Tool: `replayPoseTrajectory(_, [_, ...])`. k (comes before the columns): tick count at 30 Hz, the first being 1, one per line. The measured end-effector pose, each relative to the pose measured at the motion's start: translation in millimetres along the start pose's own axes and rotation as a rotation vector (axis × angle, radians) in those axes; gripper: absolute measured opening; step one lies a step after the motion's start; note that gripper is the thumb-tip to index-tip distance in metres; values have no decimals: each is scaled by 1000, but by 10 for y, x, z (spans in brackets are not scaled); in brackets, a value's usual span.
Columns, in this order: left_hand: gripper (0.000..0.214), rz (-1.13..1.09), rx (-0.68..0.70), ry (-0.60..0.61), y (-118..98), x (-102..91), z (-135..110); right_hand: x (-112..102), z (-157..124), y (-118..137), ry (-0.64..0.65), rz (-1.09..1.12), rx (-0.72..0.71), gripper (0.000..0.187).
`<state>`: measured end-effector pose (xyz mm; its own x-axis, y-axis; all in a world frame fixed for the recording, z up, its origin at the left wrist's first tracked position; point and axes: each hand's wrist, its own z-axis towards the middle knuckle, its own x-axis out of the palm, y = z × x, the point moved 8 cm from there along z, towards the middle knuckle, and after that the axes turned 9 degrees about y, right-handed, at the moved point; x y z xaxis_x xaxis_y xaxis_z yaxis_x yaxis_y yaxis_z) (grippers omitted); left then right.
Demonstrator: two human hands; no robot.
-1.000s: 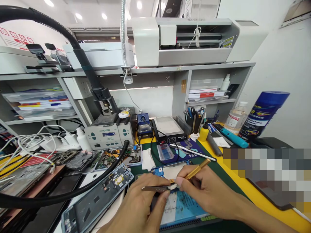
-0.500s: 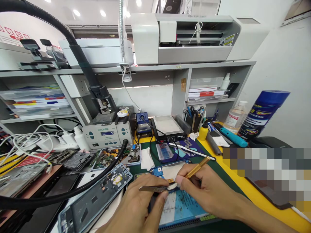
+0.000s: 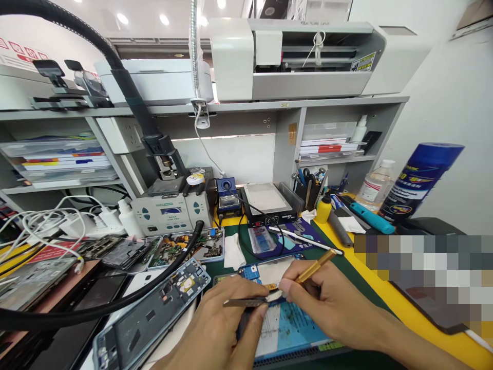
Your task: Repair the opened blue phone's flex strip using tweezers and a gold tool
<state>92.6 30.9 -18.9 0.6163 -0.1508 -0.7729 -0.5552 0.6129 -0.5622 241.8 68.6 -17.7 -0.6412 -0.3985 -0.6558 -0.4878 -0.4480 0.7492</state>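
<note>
My left hand [image 3: 217, 316] is closed on a pair of metal tweezers [image 3: 242, 303], their broad end pointing left. A gold-handled, pen-like tool [image 3: 316, 263] sits pinched in my right hand [image 3: 331, 303]; its tip is hidden by my fingers. Between both hands lies a small whitish piece [image 3: 274, 296], touched by my right fingertips. Close behind it shows an orange flex strip [image 3: 271, 286]. Under the hands is a phone body with blue parts [image 3: 250, 272], beside a dirty blue-and-white surface [image 3: 287, 326].
On the left rest an opened phone frame [image 3: 154, 308], a tray of circuit boards [image 3: 192, 249] and a black hose [image 3: 154, 293]. Behind stand a hot-air station [image 3: 171, 213] and a heating plate [image 3: 265, 205]. A white stick [image 3: 304, 239] and a blue spray can [image 3: 419, 180] are at right.
The view has shifted very slightly. Both hands keep nearly the same pose and grip, with the tools in almost the same place.
</note>
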Motion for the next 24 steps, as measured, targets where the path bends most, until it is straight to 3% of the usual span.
replayPoseTrajectory(24, [22, -12, 2, -56, 6, -73, -1, 42, -26, -36, 24, -3, 10, 33])
